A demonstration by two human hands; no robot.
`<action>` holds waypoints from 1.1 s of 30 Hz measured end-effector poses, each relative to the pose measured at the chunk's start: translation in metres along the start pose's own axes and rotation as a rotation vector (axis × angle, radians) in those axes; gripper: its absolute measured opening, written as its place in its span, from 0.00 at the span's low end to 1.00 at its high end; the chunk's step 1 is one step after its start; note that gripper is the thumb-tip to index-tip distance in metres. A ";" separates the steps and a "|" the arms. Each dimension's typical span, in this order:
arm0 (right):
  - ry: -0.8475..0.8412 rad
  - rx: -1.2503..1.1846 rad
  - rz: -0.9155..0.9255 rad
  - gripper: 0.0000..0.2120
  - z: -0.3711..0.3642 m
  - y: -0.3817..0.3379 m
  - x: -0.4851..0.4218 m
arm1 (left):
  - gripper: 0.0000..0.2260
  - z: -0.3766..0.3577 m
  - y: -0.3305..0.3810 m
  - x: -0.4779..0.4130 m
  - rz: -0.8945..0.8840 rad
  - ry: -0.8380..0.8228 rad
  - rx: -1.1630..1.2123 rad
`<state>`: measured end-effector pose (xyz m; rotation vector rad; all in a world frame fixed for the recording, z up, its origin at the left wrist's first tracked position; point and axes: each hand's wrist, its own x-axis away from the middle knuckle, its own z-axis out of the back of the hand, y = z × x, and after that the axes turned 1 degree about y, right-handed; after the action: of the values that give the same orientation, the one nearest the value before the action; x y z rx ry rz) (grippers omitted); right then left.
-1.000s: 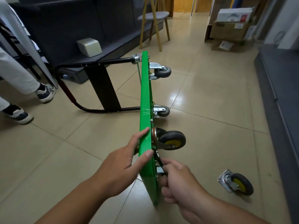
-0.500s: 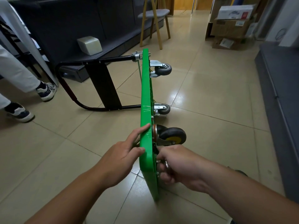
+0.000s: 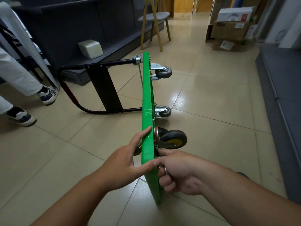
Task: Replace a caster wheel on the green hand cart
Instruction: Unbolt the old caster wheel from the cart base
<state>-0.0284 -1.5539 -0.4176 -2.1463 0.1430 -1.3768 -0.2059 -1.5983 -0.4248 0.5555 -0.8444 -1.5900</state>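
The tiled floor (image 3: 211,111) filled most of the view. The green cart (image 3: 147,98) stood on its long edge in the middle of it, its underside facing right and its near corner down on the tiles between the person's 2 forearms. The black handle (image 3: 104,88) lay folded out to the left, its loop touching the floor. Another person's legs (image 3: 19,79) stood at the far left, well apart from the cart.

The left hand (image 3: 123,167) lay flat against the cart's upper edge, index finger and thumb straight along the green rim, not clenched. The right hand (image 3: 180,173) was curled tight round a metal tool (image 3: 165,170) held against the underside, just below the black wheel with the yellow hub (image 3: 173,138). 2 smaller grey wheels (image 3: 163,72) (image 3: 165,111) sat bolted farther along the underside.
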 end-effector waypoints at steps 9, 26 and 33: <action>0.352 0.243 -0.002 0.12 -0.017 0.005 -0.003 | 0.43 0.005 -0.005 -0.002 -0.013 -0.026 0.084; 0.573 0.725 0.456 0.22 -0.017 0.067 -0.028 | 0.39 0.005 -0.005 0.000 0.014 -0.048 0.150; 0.696 1.041 0.499 0.03 0.007 0.102 -0.052 | 0.38 0.003 0.002 0.001 0.056 -0.049 0.120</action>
<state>-0.0247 -1.6154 -0.5143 -0.6866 0.1598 -1.3755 -0.2074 -1.5991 -0.4214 0.5751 -0.9894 -1.5138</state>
